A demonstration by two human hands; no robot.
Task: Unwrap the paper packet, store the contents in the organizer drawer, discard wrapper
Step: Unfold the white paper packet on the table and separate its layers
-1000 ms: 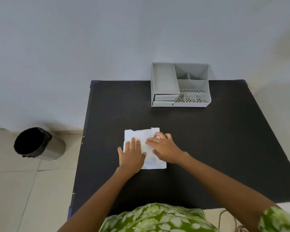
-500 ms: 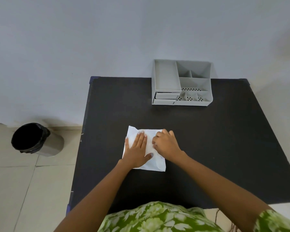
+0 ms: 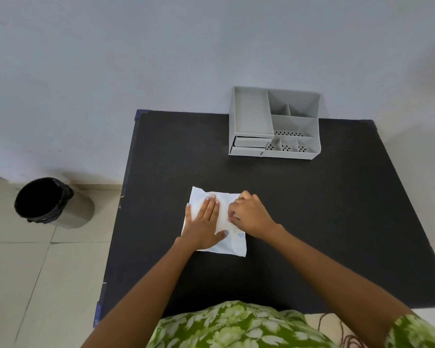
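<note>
A white folded paper packet [image 3: 224, 217] lies flat on the black table [image 3: 312, 222], near its middle. My left hand [image 3: 204, 222] rests flat on the packet's left half, fingers straight and together. My right hand [image 3: 249, 214] sits on the packet's right side with fingers curled, pinching at a paper fold. The packet's contents are hidden. The grey desk organizer [image 3: 274, 124] stands at the table's far edge against the wall, with two small drawers [image 3: 250, 145] shut at its lower left front.
A round bin with a black liner [image 3: 48, 202] stands on the tiled floor left of the table. The wall runs right behind the organizer. Green patterned clothing shows at the bottom edge.
My left hand slid up onto the packet and flattened. My right fingers curled onto the paper's right side. The packet turned slightly.
</note>
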